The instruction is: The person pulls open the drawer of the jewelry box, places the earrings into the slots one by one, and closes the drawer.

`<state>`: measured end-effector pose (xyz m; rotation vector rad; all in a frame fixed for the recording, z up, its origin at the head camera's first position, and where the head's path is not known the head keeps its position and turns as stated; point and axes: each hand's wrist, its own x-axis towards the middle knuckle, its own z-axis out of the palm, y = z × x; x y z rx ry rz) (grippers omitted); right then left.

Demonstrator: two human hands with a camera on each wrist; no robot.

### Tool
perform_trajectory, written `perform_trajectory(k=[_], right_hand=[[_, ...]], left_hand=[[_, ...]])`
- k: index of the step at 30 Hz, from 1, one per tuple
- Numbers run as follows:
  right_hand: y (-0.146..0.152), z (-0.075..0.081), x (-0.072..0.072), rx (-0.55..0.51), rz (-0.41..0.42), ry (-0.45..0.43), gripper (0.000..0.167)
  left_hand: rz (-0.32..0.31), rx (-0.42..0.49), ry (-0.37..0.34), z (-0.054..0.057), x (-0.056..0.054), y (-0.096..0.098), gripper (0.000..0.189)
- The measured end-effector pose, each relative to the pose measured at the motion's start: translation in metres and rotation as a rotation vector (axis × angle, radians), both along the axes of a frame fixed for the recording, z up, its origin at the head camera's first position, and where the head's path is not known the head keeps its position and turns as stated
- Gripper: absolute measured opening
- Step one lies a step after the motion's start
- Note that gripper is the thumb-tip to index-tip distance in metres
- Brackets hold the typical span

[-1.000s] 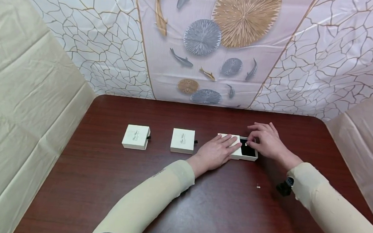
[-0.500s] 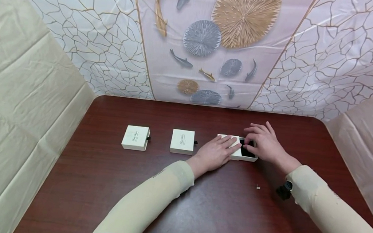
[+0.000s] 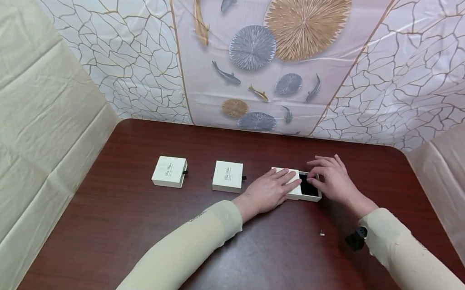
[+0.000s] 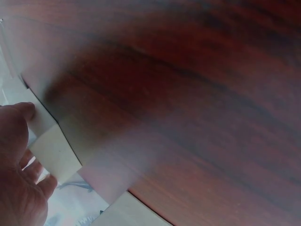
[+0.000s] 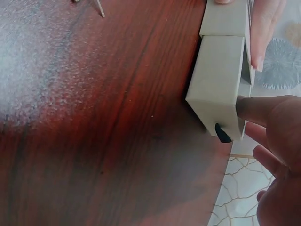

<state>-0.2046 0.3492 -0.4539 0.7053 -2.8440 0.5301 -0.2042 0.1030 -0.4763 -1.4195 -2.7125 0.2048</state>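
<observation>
My left hand (image 3: 269,189) lies with spread fingers on the white sleeve of a small slide-out box (image 3: 299,196). The box's drawer, lined in black (image 3: 310,187), is pulled partway out to the right. Over the drawer is my right hand (image 3: 333,180), thumb and index finger bent towards each other at the black lining. In the right wrist view the thumb dips behind the drawer's wall (image 5: 218,70), and a black pull tab (image 5: 223,133) sticks out of its end. Whether these fingertips pinch anything, I cannot tell. A tiny pale object with a thin stem (image 3: 322,233) lies nearer me.
Two closed white boxes with black tabs stand to the left: a middle box (image 3: 227,176) and a far-left box (image 3: 169,171). The dark red wooden table (image 3: 273,257) meets a patterned cloth (image 3: 140,65) at the back. Beige cloth walls (image 3: 23,146) flank it.
The small white speck seen by my right fingertips a second ago no longer shows. My right hand dipped left into the drawer, then drew slightly back. My left hand stays put.
</observation>
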Motion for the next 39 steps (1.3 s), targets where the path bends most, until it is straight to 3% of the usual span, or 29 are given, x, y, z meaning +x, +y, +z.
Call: perform_trajectory(k=[7,12,27,39], right_hand=[[0.001,-0.006,0.001,-0.054,-0.012,0.043,0.016],[0.003,-0.008,0.001,-0.03,-0.027,0.064,0.018],[0.0,-0.011,0.001,0.005,0.033,0.144,0.023],[0.006,0.006,0.009,0.033,0.016,0.114,0.015]], left_hand=[[-0.005,-0.004,0.003,0.0,0.0,0.0,0.06],[-0.009,-0.008,0.006,-0.001,0.0,0.0,0.061],[-0.012,0.009,0.015,-0.001,0.0,-0.001,0.06],[-0.011,0.002,0.002,0.001,0.0,-0.001,0.061]])
